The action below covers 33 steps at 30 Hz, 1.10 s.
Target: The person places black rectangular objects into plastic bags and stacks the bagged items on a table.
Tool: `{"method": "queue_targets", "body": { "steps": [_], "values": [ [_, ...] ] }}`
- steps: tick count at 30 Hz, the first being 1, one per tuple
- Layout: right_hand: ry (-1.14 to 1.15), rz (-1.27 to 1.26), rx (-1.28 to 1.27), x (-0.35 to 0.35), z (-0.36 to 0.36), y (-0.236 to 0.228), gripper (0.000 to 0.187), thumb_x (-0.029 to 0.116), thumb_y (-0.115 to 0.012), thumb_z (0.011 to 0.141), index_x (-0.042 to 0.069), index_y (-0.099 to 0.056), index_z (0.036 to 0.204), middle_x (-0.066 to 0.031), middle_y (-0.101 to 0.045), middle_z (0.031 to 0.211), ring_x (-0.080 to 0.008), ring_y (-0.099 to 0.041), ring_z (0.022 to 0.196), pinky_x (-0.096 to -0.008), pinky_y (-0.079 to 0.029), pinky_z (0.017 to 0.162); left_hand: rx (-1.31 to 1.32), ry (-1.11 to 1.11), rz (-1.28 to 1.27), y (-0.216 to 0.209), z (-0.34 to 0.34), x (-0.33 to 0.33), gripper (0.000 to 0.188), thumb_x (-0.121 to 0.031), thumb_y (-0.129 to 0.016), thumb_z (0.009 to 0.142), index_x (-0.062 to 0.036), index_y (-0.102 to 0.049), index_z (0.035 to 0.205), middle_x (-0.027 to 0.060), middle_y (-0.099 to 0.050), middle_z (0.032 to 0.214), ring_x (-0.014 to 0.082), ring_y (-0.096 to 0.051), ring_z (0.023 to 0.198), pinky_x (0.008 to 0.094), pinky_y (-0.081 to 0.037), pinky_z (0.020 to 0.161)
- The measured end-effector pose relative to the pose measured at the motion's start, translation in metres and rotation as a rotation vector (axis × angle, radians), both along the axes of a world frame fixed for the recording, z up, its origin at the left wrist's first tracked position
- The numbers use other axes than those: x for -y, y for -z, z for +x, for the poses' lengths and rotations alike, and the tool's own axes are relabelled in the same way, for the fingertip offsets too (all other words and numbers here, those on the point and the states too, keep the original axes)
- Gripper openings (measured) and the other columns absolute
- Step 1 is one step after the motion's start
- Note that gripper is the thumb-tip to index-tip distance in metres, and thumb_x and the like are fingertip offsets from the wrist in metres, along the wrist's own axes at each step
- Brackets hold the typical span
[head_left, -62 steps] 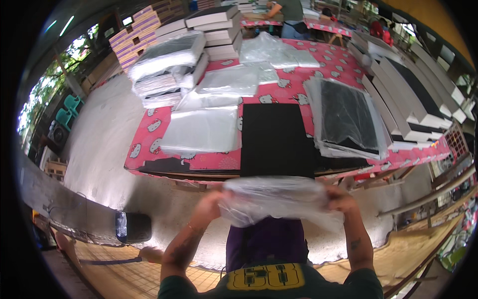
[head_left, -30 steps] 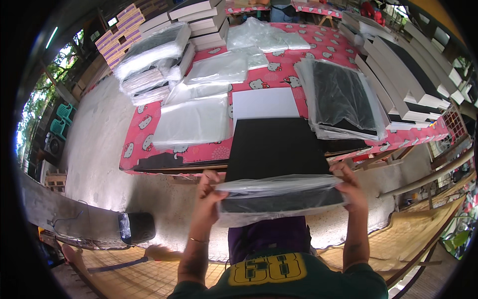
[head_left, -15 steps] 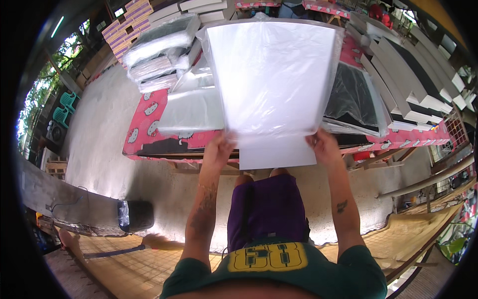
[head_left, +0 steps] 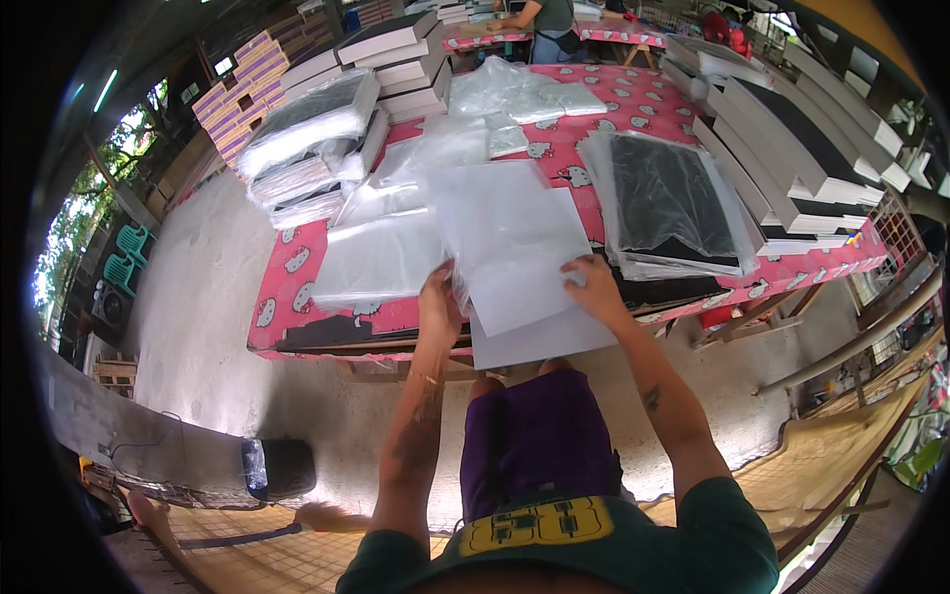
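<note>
A white sheet [head_left: 524,238] in what looks like a clear plastic sleeve lies tilted over the table's near edge in front of me. Below it, a second white sheet [head_left: 539,342] sticks out past the edge. My left hand [head_left: 442,295] is closed on the left edge of the sleeved sheet, its fingertips partly hidden by plastic. At the right edge my right hand [head_left: 594,287] pinches the same sheet between thumb and fingers. Left of it lies a pile of clear plastic sleeves [head_left: 376,259]; to the right is a stack of black sheets in clear plastic [head_left: 668,198].
The table has a pink patterned cover [head_left: 282,312]. Wrapped bundles [head_left: 312,124] and thick white stacks [head_left: 401,64] stand at the back left, more stacks [head_left: 792,148] on the right. A co-worker [head_left: 552,25] stands at a farther table. A broom [head_left: 247,533] lies lower left.
The sleeved white sheet, held up and spread before, has come down toward the table and turned slightly, uncovering the table behind. My right hand has moved left, closer to my left hand.
</note>
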State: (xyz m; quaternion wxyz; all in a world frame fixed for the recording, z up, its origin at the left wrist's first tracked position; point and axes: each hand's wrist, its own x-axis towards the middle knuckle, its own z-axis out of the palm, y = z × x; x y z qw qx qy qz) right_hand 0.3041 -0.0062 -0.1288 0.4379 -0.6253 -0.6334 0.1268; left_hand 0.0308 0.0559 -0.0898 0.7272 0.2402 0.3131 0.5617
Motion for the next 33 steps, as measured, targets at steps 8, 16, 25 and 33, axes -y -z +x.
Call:
{"method": "queue_targets", "body": {
  "steps": [8, 16, 25, 33],
  "values": [
    [0.221, -0.159, 0.439, -0.012, -0.039, -0.006, 0.043, 0.034, -0.063, 0.082, 0.014, -0.060, 0.120, -0.0181, -0.039, 0.125, -0.0388, -0.044, 0.113, -0.0487, -0.042, 0.090, -0.376, 0.021, 0.215, 0.036, 0.017, 0.040, 0.035, -0.003, -0.054, 0.084, 0.0030, -0.053, 0.118, 0.0103, -0.061, 0.106, 0.0213, -0.057, 0.096, 0.0351, -0.045, 0.086],
    [0.157, 0.252, 0.240, 0.016, -0.031, -0.050, 0.062, 0.026, -0.056, 0.091, -0.004, -0.032, 0.140, -0.0250, -0.033, 0.138, -0.0378, -0.043, 0.121, -0.0489, -0.038, 0.098, -0.148, -0.287, 0.238, -0.003, -0.019, 0.040, 0.027, 0.003, -0.051, 0.084, -0.0017, -0.056, 0.110, 0.0074, -0.061, 0.099, 0.0165, -0.060, 0.087, 0.0302, -0.049, 0.075],
    [-0.071, 0.043, -1.723, 0.021, -0.068, -0.077, 0.052, 0.017, -0.050, 0.096, 0.003, -0.029, 0.141, -0.0148, -0.042, 0.136, -0.0280, -0.047, 0.122, -0.0416, -0.040, 0.101, -0.125, -0.260, 0.324, -0.028, 0.025, 0.041, 0.022, -0.001, -0.053, 0.087, 0.0000, -0.055, 0.109, 0.0074, -0.060, 0.101, 0.0140, -0.056, 0.090, 0.0286, -0.046, 0.078],
    [0.363, 0.704, -1.535, -0.029, -0.022, -0.104, 0.050, 0.000, -0.049, 0.090, 0.010, -0.031, 0.135, -0.0109, -0.044, 0.132, -0.0251, -0.048, 0.117, -0.0413, -0.044, 0.098, -0.333, 0.238, 0.302, -0.006, 0.060, 0.089, 0.025, -0.022, -0.054, 0.095, 0.0000, -0.058, 0.107, 0.0135, -0.068, 0.085, 0.0219, -0.068, 0.074, 0.0338, -0.057, 0.067]
  ]
}}
